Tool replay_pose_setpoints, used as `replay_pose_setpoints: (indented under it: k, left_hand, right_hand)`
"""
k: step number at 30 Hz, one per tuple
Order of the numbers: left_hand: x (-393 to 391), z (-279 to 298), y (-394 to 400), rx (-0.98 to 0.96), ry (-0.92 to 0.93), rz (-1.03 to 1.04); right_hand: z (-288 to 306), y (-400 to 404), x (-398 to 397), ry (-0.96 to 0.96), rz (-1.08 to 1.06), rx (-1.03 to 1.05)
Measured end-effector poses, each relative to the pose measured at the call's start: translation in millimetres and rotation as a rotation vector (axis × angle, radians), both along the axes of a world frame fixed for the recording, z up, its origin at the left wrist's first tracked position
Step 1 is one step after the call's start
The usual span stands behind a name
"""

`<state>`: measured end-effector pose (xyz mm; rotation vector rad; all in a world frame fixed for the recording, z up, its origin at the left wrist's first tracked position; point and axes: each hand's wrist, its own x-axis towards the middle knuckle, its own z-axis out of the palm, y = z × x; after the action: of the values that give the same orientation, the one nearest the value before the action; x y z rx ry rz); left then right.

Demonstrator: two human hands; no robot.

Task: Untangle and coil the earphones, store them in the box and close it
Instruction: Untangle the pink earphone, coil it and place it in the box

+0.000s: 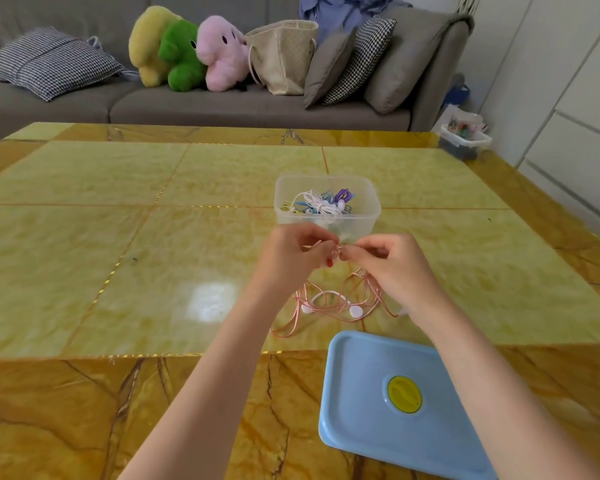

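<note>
Pinching the pink earphone cable [340, 299] between fingertips, the left hand [291, 252] and the right hand [392, 263] meet in the middle of the yellow marble table [118, 209], just in front of the near wall of the clear plastic box [327, 206]. The fingers of both hands are curled and grasp the thin cable at a point between the two hands; the exact place of the grip is partly hidden by the fingers. From there the cable hangs down in loose tangled loops onto the table, and two white earbuds [355, 311] lie among the loops, below the hands.

The box stands open and upright on the table, a little beyond the hands. Inside it are several coiled earphones [321, 202] in white, blue, purple and yellow-green. Its blue lid [395, 403] lies flat on the table at the near right, apart from the box, with a yellow oval mark in the middle; the right forearm passes over its right side.

Beyond the far edge of the table stands a grey sofa [222, 105] with three plush toys, yellow [146, 46], green [181, 53] and pink [222, 50], a beige tote bag [284, 57] and some cushions [49, 60]. On the floor at the far right is a small storage bin [465, 140]
</note>
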<state>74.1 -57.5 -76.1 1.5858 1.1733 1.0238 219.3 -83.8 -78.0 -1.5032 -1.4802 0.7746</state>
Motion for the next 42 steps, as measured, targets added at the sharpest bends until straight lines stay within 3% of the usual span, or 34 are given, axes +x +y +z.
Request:
replay_pose_setpoints:
  k: [4,6,10,12,16,21,27,34,38,42]
  left_hand:
    - [8.7,-7.9,-4.1,0.265,0.362,0.124]
    - [12.4,-6.9,-6.2,0.265,0.366,0.160]
    - [11.1,7.6,-4.1,-0.197,-0.190,0.074]
    - [6.8,8.6,-3.9,-0.323,-0.328,0.016]
    - [6.5,6.8,-4.3,-0.402,-0.452,0.018]
    - [14.3,1.1,-3.5,-0.379,-0.385,0.054]
    - [14.6,6.2,-3.3,-0.628,-0.666,-0.061]
    - [-0.7,6.7,5.6,-0.741,-0.961,0.008]
    - [5.3,6.5,1.7,-0.592,-0.767,-0.009]
    - [9.6,-3.5,2.3,-0.047,-0.101,0.239]
  right_hand:
    - [0.2,-0.3,0.2,-0.123,-0.074,0.052]
    - [1.5,0.1,0.9,-0.193,-0.114,0.117]
    - [3.7,1.9,7.4,-0.269,-0.195,0.165]
    - [4.0,1.7,8.8,-0.268,-0.204,0.181]
    - [0.3,-0.3,5.7,-0.288,-0.153,0.149]
    - [2.3,-0.7,-0.2,-0.198,-0.103,0.164]
    - [11.5,-5.9,1.2,0.243,0.024,0.035]
    - [6.8,-3.7,10.0,0.090,0.013,0.011]
    - [6.0,-3.0,11.1,0.097,-0.042,0.015]
    - [6.3,-1.0,12.3,0.040,-0.124,0.057]
